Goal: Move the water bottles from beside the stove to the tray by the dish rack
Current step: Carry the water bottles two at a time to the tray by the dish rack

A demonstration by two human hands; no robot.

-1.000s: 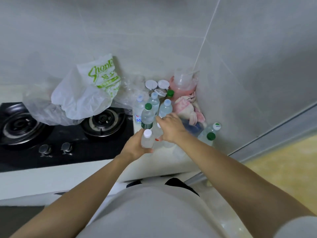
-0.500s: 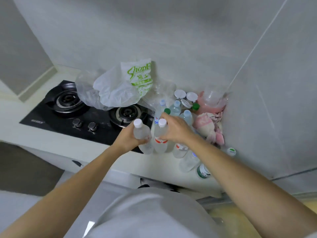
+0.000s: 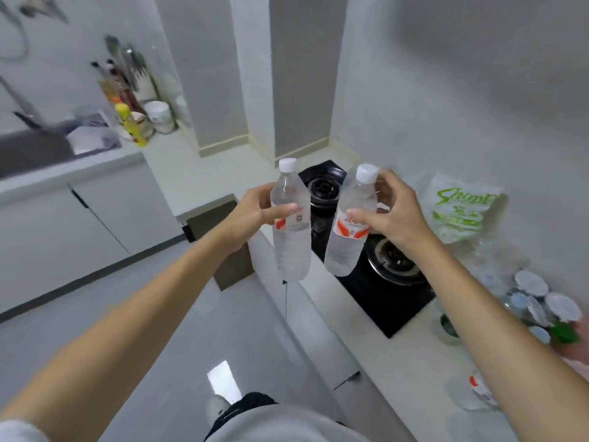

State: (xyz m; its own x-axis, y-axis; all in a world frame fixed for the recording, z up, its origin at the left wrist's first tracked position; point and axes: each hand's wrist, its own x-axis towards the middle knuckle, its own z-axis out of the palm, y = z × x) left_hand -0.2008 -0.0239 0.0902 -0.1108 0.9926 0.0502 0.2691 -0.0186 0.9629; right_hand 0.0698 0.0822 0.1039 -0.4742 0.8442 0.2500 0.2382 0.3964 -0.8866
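Clamping a water bottle in left grip; another bottle in right grip

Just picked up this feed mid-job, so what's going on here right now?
A person is carrying two water bottles, both lifted clear of the counter. The left hand grips one bottle and the right hand grips the other bottle, both above the stove. More bottles remain on the counter at right.

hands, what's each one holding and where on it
Each holds one clear water bottle with a white cap. The left hand grips the left bottle around its middle, at the label. The right hand grips the right bottle around its upper body, thumb on the label.
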